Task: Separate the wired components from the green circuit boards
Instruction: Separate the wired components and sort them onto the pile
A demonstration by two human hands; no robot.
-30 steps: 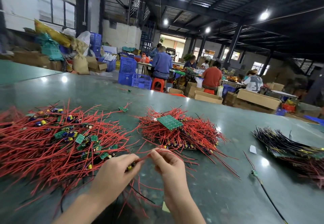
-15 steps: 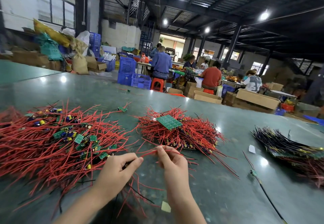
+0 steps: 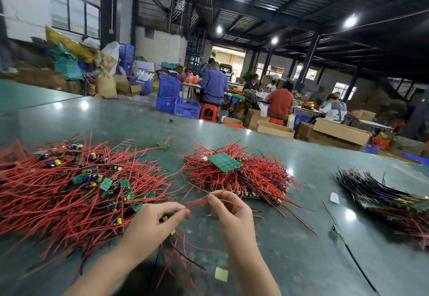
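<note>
A big heap of red-wired components with small green boards [image 3: 76,193] covers the left of the green table [image 3: 301,237]. A second red-wired pile [image 3: 250,177] lies at centre, topped by a larger green circuit board [image 3: 224,161]. My left hand [image 3: 153,221] grips a small wired component with a yellow-capped part at the heap's near edge. My right hand [image 3: 228,212] pinches its red wire [image 3: 197,203], which stretches between both hands.
A stack of dark-wired boards [image 3: 380,193] lies at the right. One loose wired component [image 3: 336,229] with a black lead sits right of my hands. A pale paper scrap [image 3: 221,273] lies near me. People work at tables beyond the far edge.
My left hand has curled round a small component that it was only reaching for. My right hand keeps pinching the red wire, now stretched between the hands.
</note>
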